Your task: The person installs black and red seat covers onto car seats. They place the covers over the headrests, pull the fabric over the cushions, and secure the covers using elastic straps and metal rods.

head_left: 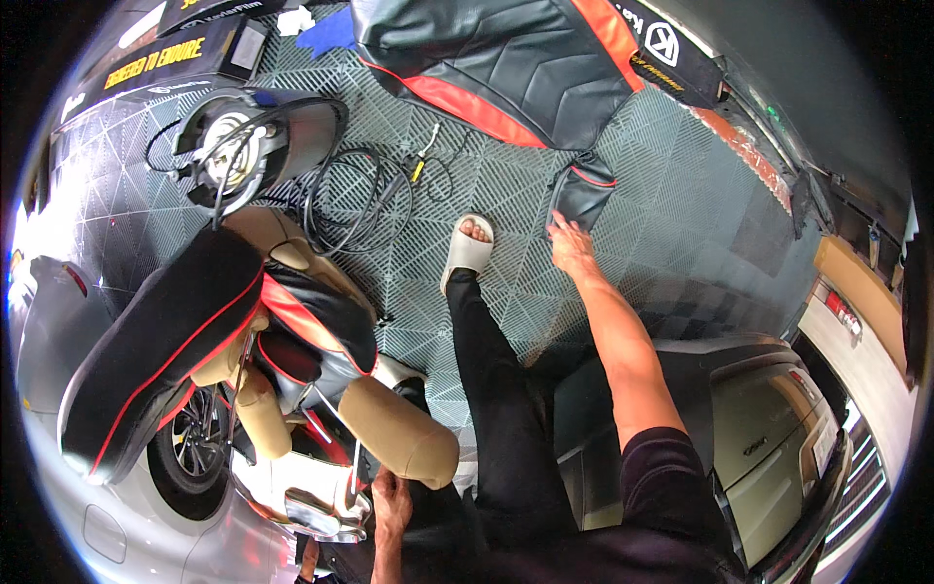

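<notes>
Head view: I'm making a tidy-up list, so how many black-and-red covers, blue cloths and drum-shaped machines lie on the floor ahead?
Black-and-red covers: 2 (large seat cover; small cover by the right hand)
Blue cloth: 1
Drum-shaped machine: 1
Total: 4

Two tan headrests (401, 438) and one car wheel (197, 443) fill the lower left of the frame. One round canister (233, 146) sits at upper left, one small black cover (587, 198) right of upper center.
</notes>
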Action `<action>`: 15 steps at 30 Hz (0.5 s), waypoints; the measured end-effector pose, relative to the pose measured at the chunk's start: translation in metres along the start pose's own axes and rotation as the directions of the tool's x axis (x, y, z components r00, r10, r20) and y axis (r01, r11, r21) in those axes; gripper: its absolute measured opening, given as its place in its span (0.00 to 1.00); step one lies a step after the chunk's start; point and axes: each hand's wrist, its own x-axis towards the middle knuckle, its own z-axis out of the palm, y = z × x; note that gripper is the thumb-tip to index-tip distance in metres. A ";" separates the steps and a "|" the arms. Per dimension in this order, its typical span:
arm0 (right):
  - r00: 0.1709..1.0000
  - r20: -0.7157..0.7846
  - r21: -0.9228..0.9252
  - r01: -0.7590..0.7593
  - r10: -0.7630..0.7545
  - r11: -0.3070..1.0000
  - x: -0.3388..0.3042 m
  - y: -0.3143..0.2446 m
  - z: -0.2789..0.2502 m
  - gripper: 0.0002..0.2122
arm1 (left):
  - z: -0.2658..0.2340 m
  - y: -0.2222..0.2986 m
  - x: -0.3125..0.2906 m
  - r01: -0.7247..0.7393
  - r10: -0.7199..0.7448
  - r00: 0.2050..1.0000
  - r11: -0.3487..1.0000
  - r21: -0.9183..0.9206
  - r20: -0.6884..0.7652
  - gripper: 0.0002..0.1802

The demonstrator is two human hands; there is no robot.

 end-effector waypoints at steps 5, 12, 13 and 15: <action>0.997 0.066 -0.033 -0.045 0.047 0.998 0.086 0.003 0.003 0.33 | 0.014 0.003 0.022 0.097 -0.099 0.995 0.990 0.104 0.015 0.20; 0.973 -0.214 -0.326 0.018 -0.092 0.945 0.135 0.074 0.035 0.16 | 0.045 0.007 0.039 0.174 -0.165 0.973 0.984 -0.042 0.164 0.21; 0.962 -0.255 -0.331 0.003 -0.093 0.943 0.132 0.080 0.037 0.15 | 0.049 0.010 0.039 0.157 -0.150 0.974 0.987 -0.028 0.168 0.21; 0.970 -0.240 -0.229 -0.098 0.042 0.969 0.115 0.087 0.037 0.12 | 0.052 0.013 0.036 0.117 -0.116 0.983 0.993 -0.003 0.140 0.21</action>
